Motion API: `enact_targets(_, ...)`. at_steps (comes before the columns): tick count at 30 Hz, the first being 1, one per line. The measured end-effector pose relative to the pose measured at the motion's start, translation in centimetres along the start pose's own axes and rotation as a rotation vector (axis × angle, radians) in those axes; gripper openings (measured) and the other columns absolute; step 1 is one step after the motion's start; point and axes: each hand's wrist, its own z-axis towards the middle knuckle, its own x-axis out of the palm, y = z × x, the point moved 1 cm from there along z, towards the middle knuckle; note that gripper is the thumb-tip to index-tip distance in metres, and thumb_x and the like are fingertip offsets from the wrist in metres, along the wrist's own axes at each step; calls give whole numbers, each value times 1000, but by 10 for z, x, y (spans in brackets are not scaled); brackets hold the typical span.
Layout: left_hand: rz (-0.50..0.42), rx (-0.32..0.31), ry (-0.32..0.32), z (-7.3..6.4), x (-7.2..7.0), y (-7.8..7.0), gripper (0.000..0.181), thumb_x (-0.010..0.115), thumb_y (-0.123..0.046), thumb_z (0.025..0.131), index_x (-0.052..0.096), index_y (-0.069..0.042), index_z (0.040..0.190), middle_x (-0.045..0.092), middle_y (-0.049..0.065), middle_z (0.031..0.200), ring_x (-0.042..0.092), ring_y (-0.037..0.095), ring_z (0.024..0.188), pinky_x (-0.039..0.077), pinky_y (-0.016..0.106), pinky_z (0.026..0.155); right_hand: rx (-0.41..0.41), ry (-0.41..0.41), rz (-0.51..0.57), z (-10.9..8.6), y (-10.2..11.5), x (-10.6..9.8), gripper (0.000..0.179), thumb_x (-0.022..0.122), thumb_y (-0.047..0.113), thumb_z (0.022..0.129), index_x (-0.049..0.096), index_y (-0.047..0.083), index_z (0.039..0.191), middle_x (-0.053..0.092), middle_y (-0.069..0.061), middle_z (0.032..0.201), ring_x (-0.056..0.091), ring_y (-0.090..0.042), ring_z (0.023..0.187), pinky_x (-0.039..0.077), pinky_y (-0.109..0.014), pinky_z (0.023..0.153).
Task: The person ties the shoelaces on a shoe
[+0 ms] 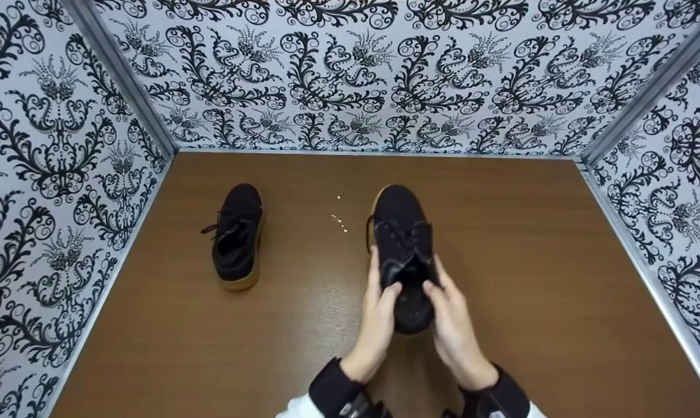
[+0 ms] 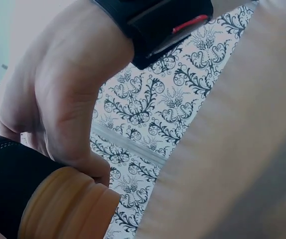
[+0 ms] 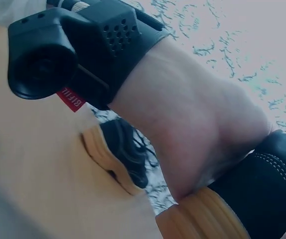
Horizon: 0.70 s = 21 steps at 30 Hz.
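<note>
Both hands grip one black lace-up shoe (image 1: 397,209) from its two sides, its toe pointing toward the back wall. My left hand (image 1: 378,310) has its thumb over the left rim of the opening, fingers along the outer side. On the opposite side, my right hand (image 1: 451,319) holds the rim the same way. The laces hang loose. Both wrist views show the black heel and tan rubber sole (image 2: 68,206) close up beside the palms. A matching black shoe (image 1: 237,232) stands apart on the left of the table, toe also toward the back.
The brown wooden tabletop (image 1: 303,325) is enclosed by patterned black-and-white panels (image 1: 350,75) at the back and both sides, with grey metal edging (image 1: 123,75) at the corners. Small bright light spots show on the wood between the shoes. Camera straps (image 3: 113,45) wrap both wrists.
</note>
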Motion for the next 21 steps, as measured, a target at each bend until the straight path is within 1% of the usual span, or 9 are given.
enact_targets(3,-14,-16,-4,-8,-9,5,69,44,-8,91,12,-13,152,8,7,159,10,21,144,11,41,115,17,30,-35,-7,-8,4,55,38,2,98,18,3,149,18,-13,155,17,-22,143,15,-37,115)
enact_targets(5,-7,-36,-7,-13,-14,10,69,43,-8,91,10,-13,152,7,9,159,10,22,144,11,43,115,23,47,-49,-10,-15,5,55,39,4,99,17,4,149,17,-12,156,15,-23,143,14,-39,115)
enact_targets(9,24,-77,-18,-19,-22,22,68,42,-7,92,11,-11,152,9,11,158,12,25,143,12,44,114,34,64,-71,-15,-30,5,56,41,6,99,17,4,149,16,-12,156,14,-25,143,13,-40,115)
enact_targets(13,48,-106,-24,-23,-27,33,67,42,-7,92,11,-9,152,9,14,158,10,29,144,9,48,114,59,59,-87,-17,-45,4,57,42,7,99,17,4,150,16,-12,156,14,-25,143,14,-40,115)
enact_targets(17,59,-144,-22,-26,-30,41,67,42,-9,93,11,-11,152,7,14,158,7,31,144,6,51,115,78,57,-108,-17,-57,1,58,43,8,99,16,3,149,16,-14,155,13,-28,143,13,-43,115)
enact_targets(21,44,-214,-5,-26,-32,51,67,41,-13,95,8,-17,153,4,9,159,5,29,145,6,52,115,83,73,-125,-16,-66,-3,57,42,9,99,17,3,150,16,-12,156,12,-26,144,13,-44,115)
